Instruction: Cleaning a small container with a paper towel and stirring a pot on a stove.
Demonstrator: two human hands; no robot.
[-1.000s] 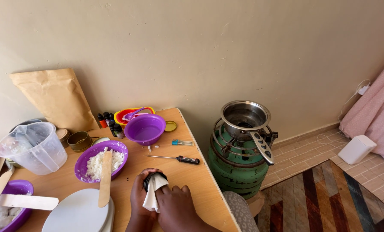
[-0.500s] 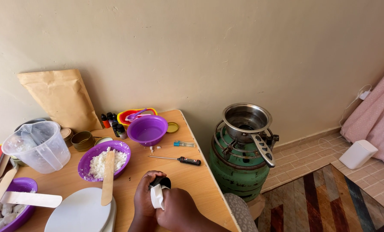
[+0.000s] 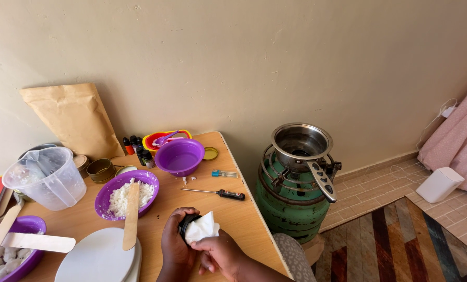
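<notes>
**Items at hand, near edge of the tabletop**

My left hand (image 3: 175, 245) is curled around a small black tin (image 3: 185, 223), gripping it on its side above the near edge of the tabletop (image 3: 233, 211). My right hand (image 3: 220, 254) is closed on a white tissue (image 3: 202, 228), pinching it and pressing it into the tin's open mouth.

Left of my hands: a white plate (image 3: 95, 258), with a wooden stick (image 3: 131, 215) lying across its far rim and up into a purple bowl (image 3: 108, 196) of white flakes. Far left, near: a second purple bowl (image 3: 14, 227) with white lumps and a flat wooden paddle (image 3: 37, 242) resting over it. Behind that: a clear plastic jug (image 3: 45, 177).

Far side of the tabletop: an empty purple bowl (image 3: 180, 155), small dark bottles (image 3: 139, 149), a brown paper bag (image 3: 74, 120) leaning on the wall, a gold lid (image 3: 209, 153).

Just beyond my hands: a probe thermometer (image 3: 217, 194) with a black handle, lying flat, and a small clear lighter (image 3: 224, 173).

Right of the tabletop, on the floor: a green gas cylinder (image 3: 291, 203) carrying a steel pot (image 3: 301, 142).
</notes>
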